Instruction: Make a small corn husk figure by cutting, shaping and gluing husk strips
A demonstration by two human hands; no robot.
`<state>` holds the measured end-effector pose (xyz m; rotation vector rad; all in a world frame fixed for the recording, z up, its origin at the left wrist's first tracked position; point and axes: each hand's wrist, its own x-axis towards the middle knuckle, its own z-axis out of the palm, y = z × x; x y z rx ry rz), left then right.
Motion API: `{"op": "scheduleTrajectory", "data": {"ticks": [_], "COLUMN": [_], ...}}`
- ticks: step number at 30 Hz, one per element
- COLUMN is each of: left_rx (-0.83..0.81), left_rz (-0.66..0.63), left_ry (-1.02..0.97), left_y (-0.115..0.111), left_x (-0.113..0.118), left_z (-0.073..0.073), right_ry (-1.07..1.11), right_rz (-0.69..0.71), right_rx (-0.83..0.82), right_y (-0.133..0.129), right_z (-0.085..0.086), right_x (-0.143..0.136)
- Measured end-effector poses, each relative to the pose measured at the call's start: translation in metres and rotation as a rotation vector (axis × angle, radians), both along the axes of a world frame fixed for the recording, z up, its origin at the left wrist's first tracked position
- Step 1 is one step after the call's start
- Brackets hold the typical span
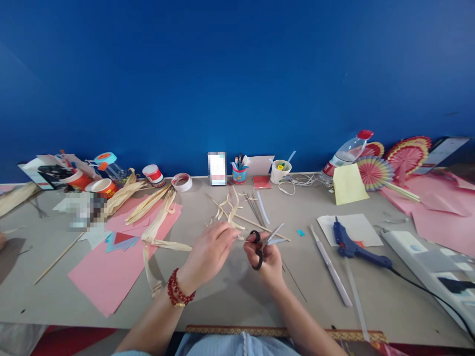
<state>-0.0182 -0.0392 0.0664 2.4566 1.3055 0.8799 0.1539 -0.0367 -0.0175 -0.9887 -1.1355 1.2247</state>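
Note:
My right hand holds a pair of scissors by its black loops, the blades pointing up and right. To its left is my left hand, back of the hand up and a red bead bracelet on the wrist. Its fingers are drawn together, and I cannot make out what they hold. Beyond both hands lie pale dried husk strips and a thin wooden stick. A knotted husk piece lies left of my left hand, partly on pink paper.
At right are a blue glue gun, a white-handled knife and a power strip. Along the wall stand a phone, a brush cup, a tape roll and a bottle. Another person's hand shows at far left.

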Motion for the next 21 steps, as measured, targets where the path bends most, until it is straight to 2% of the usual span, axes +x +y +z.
{"op": "scheduleTrajectory", "data": {"ticks": [2, 4, 10, 15, 18, 21], "left_rx": [0.033, 0.079, 0.114, 0.045, 0.073, 0.092], "left_rz": [0.05, 0.065, 0.044, -0.083, -0.122, -0.118], "left_ry": [-0.128, -0.171, -0.033, 0.036, 0.049, 0.054], "left_y": [0.001, 0.003, 0.0, -0.008, -0.01, -0.012], "left_x": [-0.003, -0.01, -0.034, -0.012, 0.006, 0.013], "left_z": [-0.001, 0.0, 0.007, -0.002, -0.012, -0.017], "right_ry": [0.066, 0.103, 0.129, 0.14, 0.164, 0.189], "right_rz": [0.019, 0.004, 0.047, 0.103, 0.049, -0.02], "right_rx": [-0.011, -0.012, -0.011, -0.056, -0.075, -0.089], "right_y": [0.001, 0.002, 0.001, -0.001, 0.0, 0.001], "right_z": [-0.002, -0.002, 0.004, 0.004, 0.0, -0.002], "right_x": [0.001, 0.003, 0.002, -0.001, -0.001, 0.001]}}
